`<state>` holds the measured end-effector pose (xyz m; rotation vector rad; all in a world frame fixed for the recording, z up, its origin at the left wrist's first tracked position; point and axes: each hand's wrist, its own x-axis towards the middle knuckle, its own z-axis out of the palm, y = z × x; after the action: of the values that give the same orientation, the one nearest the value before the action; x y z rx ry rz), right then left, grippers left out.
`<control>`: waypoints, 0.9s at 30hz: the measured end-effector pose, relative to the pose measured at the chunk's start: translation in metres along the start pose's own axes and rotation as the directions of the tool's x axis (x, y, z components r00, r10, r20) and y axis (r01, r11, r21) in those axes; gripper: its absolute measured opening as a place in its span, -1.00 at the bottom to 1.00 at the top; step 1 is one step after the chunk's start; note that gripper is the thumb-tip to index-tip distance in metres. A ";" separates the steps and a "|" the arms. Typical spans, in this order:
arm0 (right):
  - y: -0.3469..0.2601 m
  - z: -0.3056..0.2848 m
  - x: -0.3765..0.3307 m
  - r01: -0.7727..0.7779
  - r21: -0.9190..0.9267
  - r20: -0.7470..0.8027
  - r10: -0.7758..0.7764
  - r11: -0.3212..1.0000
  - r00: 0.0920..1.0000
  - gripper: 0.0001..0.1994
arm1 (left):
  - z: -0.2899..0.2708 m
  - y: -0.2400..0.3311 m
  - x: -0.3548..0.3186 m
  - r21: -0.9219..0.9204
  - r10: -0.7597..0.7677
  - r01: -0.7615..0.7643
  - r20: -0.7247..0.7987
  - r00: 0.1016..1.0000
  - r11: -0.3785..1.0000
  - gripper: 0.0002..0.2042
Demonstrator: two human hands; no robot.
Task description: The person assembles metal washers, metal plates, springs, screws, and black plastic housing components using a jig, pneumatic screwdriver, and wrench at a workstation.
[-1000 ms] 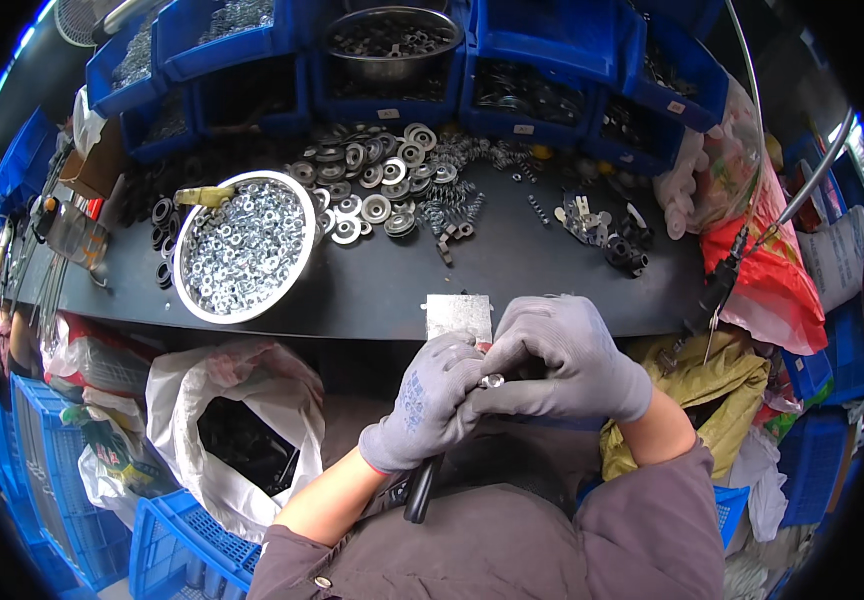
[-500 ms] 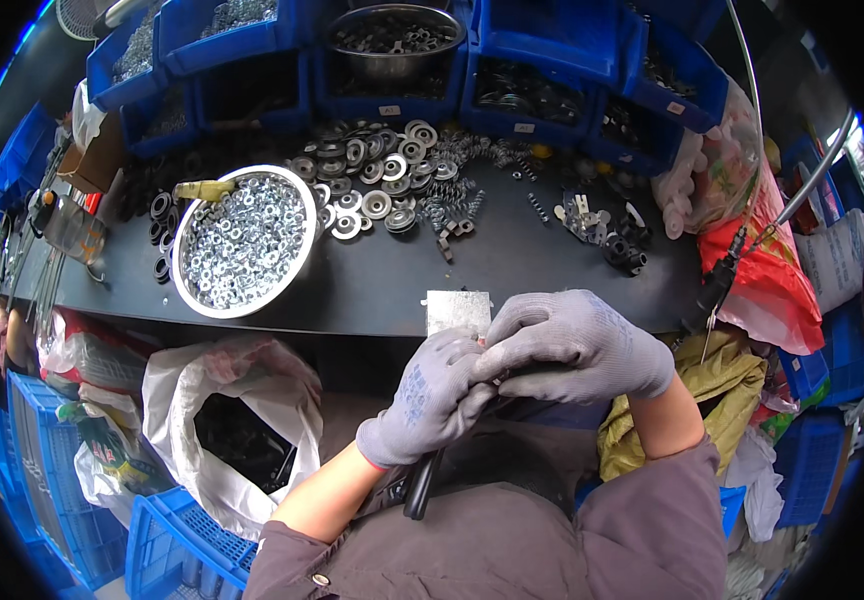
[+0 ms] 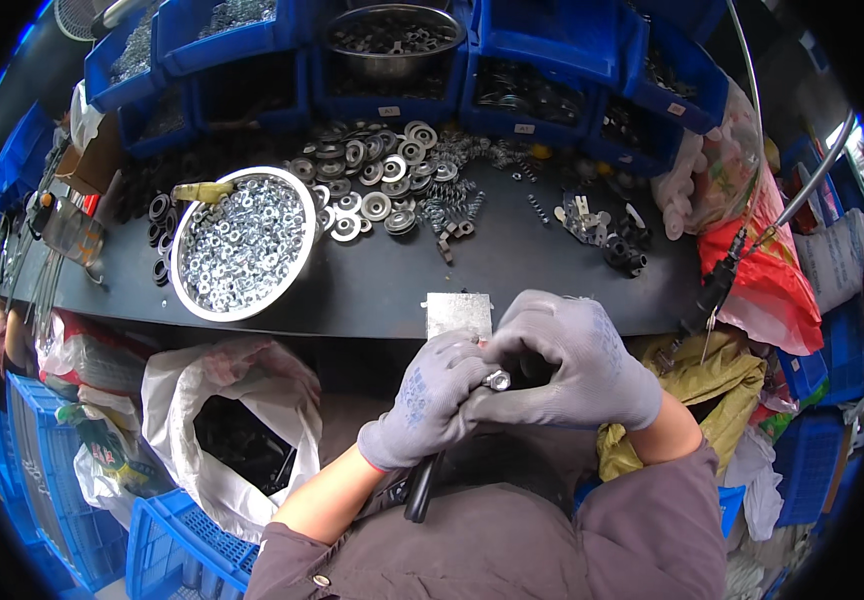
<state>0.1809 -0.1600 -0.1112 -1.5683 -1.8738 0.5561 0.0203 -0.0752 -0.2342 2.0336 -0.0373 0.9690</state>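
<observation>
Both my hands wear grey knit gloves and meet just below the dark workbench (image 3: pixel 512 280). My left hand (image 3: pixel 422 400) grips a dark tool handle (image 3: pixel 419 490) that sticks down toward my lap. My right hand (image 3: pixel 572 365) closes over the tool's top end, where a small shiny metal nut (image 3: pixel 497 379) shows between the fingers. A small square metal plate (image 3: pixel 458 314) lies on the bench edge right above my hands.
A round steel bowl (image 3: pixel 244 243) full of small nuts sits left on the bench, with several washers (image 3: pixel 372 175) and springs (image 3: pixel 452 205) behind. Blue bins (image 3: pixel 522 70) line the back. A white bag (image 3: pixel 237 420) hangs below left; a red bag (image 3: pixel 767 290) at right.
My hands have stayed together at the same spot, with small finger shifts around the metal nut. At the far left edge, another person's arm has drawn back.
</observation>
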 end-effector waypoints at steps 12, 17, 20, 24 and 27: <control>0.017 -0.002 -0.004 0.193 0.127 0.038 -0.199 0.973 0.979 -0.68 | 0.000 0.007 0.003 0.011 -0.001 0.002 -0.058 0.998 1.000 -0.67; 0.026 -0.002 0.000 0.163 0.378 0.087 -0.210 0.911 0.974 -0.74 | 0.001 0.003 0.000 0.031 0.028 -0.027 -0.054 0.998 0.999 -0.55; 0.028 -0.003 0.003 0.161 0.382 0.112 -0.219 0.910 0.969 -0.76 | -0.002 0.008 0.003 0.002 -0.002 0.002 -0.020 1.000 1.000 -0.56; 0.025 -0.001 0.002 0.118 0.419 0.098 -0.174 0.900 0.980 -0.78 | -0.001 0.007 0.005 0.016 0.022 -0.022 -0.047 0.999 1.000 -0.56; 0.020 0.000 0.001 0.110 0.411 0.055 -0.145 0.905 0.988 -0.78 | 0.000 0.004 0.003 0.025 0.046 -0.045 -0.075 0.996 0.999 -0.56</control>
<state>0.1951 -0.1544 -0.1245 -1.1555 -1.7633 0.8997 0.0209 -0.0769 -0.2300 2.0233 -0.0324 1.0783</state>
